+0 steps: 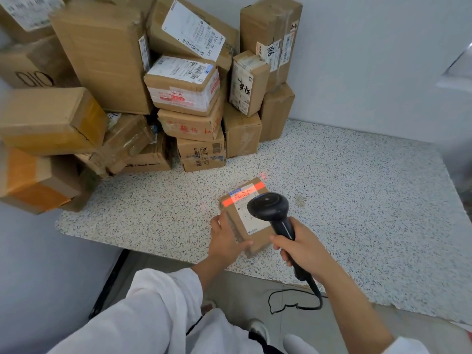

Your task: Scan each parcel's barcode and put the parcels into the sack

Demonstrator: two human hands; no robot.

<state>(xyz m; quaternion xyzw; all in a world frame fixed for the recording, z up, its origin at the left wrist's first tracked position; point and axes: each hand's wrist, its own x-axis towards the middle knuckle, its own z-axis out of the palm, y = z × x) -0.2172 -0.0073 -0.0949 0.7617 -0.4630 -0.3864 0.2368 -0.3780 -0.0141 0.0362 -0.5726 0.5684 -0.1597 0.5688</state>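
Parcel [255, 233] — by the surface's [357, 200] near edge, long axis pointing away; left hand [224, 238] grasps its near end, right hand [298, 249] grasps scanner [269, 208] over it.

Site type: parcel sorting / dispatch pt, courier-depot or mailroom kind. Evidence: taped cardboard cartons [107, 54], assorted sizes, heaped at far-left corner of speckled table [357, 200], against plain pale walls [370, 60]; printed shipping labels [193, 30] w/ barcodes on many; blk handheld scanner [270, 208], corded, cable [270, 300] hanging off near edge above bare grey floor [242, 290]; red scan beam [229, 200] across label of small parcel [251, 227] nr table's near edge. Fit-out: utilitarian, work surface only.
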